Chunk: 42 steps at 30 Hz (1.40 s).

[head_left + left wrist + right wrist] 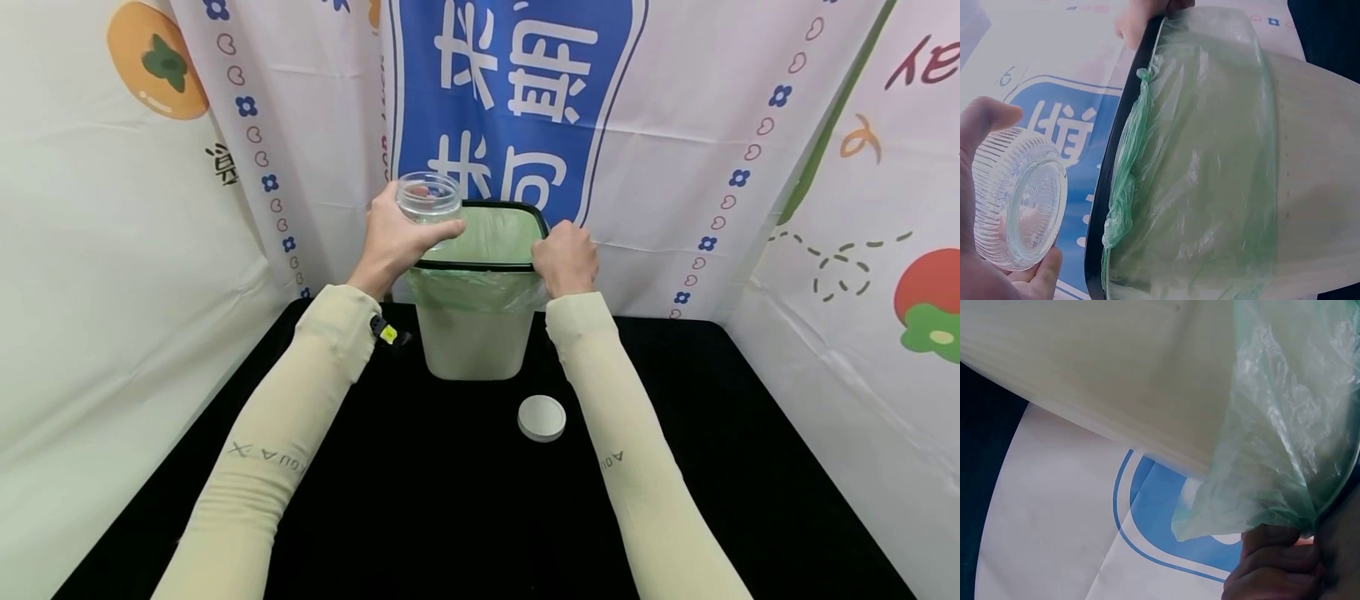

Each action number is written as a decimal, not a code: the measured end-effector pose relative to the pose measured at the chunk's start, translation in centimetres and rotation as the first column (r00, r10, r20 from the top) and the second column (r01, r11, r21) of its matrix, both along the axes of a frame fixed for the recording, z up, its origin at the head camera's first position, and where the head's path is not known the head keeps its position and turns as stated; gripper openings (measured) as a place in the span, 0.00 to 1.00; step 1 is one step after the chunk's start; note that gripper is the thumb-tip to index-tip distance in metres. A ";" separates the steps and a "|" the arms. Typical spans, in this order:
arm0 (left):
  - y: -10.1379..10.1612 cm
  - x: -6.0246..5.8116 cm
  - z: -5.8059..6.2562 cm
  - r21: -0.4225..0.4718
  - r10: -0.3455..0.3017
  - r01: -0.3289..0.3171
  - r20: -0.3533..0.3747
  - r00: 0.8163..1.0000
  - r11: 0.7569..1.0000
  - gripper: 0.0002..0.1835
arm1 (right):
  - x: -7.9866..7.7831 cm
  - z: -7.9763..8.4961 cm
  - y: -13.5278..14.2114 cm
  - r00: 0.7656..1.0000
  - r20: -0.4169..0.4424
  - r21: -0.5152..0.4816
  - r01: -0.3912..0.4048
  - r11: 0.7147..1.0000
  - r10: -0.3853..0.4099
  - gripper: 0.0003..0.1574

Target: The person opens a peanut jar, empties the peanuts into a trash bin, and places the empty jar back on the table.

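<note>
In the head view my left hand (397,237) grips a clear jar (429,198), its open mouth facing up, beside the left rim of a bin. The left wrist view shows the jar's ribbed side and round base (1038,206), with thumb and fingers around it. My right hand (567,258) grips the right side of the bin's black rim (480,267). A thin green bag (1204,144) lines the pale bin (476,346) and folds down over its outside, with a knotted bunch under the rim. In the right wrist view, curled fingers (1272,562) hold the rim and bag edge.
A round white lid (542,417) lies on the black table (420,517) in front of the bin, near my right forearm. Printed cloth (675,200) hangs behind the bin and along both sides of the table.
</note>
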<state>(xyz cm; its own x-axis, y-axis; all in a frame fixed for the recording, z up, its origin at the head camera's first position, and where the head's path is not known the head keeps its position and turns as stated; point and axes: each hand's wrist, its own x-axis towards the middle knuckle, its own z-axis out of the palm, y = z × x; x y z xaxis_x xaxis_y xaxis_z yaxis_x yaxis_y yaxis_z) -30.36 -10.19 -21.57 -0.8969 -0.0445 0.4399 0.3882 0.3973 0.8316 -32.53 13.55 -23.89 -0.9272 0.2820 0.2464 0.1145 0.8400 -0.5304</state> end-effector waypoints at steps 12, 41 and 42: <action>0.0 1.1 -0.9 0.053 -0.084 0.085 -0.023 0.996 0.995 0.45 | 0.0 0.0 -0.1 1.000 0.011 -0.005 -0.011 1.000 0.011 0.18; 1.1 3.7 -2.1 0.067 -0.205 0.212 -0.097 0.974 0.975 0.39 | 0.2 -0.2 0.1 0.999 -0.046 -0.004 -0.019 1.000 0.019 0.17; 1.1 3.8 -2.1 0.065 -0.208 0.215 -0.099 0.973 0.974 0.39 | 0.1 -0.2 0.1 0.999 -0.045 -0.006 -0.021 1.000 0.021 0.18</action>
<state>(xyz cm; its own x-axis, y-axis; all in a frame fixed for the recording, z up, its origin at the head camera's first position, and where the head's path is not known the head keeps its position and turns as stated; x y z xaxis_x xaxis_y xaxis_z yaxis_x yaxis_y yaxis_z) -26.60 -9.09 -23.72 -0.8459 0.1059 0.5228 0.5321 0.2358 0.8132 -32.38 13.68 -24.13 -0.9209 0.2645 0.2863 0.0730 0.8386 -0.5398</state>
